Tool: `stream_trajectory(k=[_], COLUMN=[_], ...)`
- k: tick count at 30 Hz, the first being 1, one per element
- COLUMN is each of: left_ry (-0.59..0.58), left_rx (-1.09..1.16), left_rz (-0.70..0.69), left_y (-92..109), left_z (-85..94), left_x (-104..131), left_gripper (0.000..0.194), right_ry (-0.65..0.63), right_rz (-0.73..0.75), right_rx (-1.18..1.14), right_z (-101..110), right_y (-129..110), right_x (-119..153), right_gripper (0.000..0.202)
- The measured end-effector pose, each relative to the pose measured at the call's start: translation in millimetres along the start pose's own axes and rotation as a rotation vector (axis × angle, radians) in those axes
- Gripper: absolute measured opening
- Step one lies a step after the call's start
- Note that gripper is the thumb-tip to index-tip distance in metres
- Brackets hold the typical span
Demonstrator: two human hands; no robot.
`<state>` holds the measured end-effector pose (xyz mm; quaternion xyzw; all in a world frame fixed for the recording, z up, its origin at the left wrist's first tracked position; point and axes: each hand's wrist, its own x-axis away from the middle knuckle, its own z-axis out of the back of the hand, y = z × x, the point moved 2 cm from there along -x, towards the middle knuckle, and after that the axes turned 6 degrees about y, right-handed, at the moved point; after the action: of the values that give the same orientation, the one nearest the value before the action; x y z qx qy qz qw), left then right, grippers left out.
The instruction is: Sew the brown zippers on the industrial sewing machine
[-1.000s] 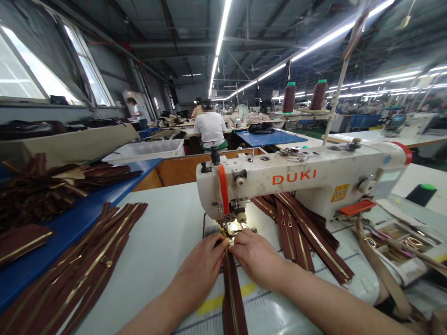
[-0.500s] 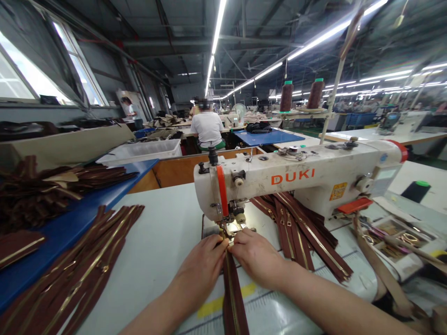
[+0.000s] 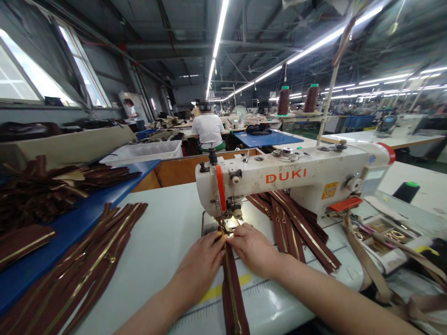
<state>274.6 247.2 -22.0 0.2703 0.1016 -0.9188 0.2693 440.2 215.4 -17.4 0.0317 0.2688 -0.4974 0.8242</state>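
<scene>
A brown zipper tape with gold teeth [image 3: 233,293] runs from the table's front edge up to the presser foot [image 3: 228,226] of a white DUKI sewing machine [image 3: 289,179]. My left hand [image 3: 202,265] presses on the tape's left side just before the foot, fingertips pinched on it. On the tape's right side my right hand [image 3: 254,249] does the same, and the two sets of fingertips almost touch. The tape's far end is hidden under my fingers and the foot.
Several brown zippers [image 3: 300,232] lie piled behind the needle under the machine arm. More zippers [image 3: 84,270] fan out on the white table at left, others on a blue board [image 3: 70,218]. A parts tray [image 3: 387,237] and tan straps sit right. A person [image 3: 208,130] sits far back.
Both hands and the zipper stay at the presser foot, shifted slightly up and left in view as my head moved. No grip has altered.
</scene>
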Motion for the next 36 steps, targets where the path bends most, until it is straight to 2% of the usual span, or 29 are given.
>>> stream_trajectory(k=[3,7,11,14,21,30,36], left_ry=[0.043,0.092,0.121,0.127,0.082,0.096,0.05], left_rx=[-0.045,0.022,-0.01,-0.05,-0.001,0.044,0.056], left_rz=[-0.039,-0.175,-0.222,-0.216,-0.08,-0.122,-0.153], left_y=[20.8,63.8,88.9,93.0,92.6,91.0,92.4], left_z=[16.2,36.0,35.1,29.8,28.4,31.3,29.9], left_x=[13.0,32.3,43.2,44.1,32.9,31.0,33.4], left_gripper=[0.032,0.032,0.032,0.031,0.032,0.032,0.033], right_ry=[-0.019,-0.059,-0.002,0.033,0.081,0.051,-0.02], right_rz=[-0.043,-0.088,-0.189,-0.225,-0.228,-0.215,-0.123], right_rx=[-0.039,-0.108,-0.184,-0.209,-0.22,-0.189,-0.065], right_z=[9.2,19.8,20.3,16.6,14.3,10.3,6.0], right_y=[-8.4,-28.7,-41.3,-43.9,-46.8,-46.4,-46.2], right_x=[15.1,45.0,60.7,60.8,57.5,60.0,58.5], right_gripper=[0.02,0.019,0.017,0.018,0.019,0.016,0.009])
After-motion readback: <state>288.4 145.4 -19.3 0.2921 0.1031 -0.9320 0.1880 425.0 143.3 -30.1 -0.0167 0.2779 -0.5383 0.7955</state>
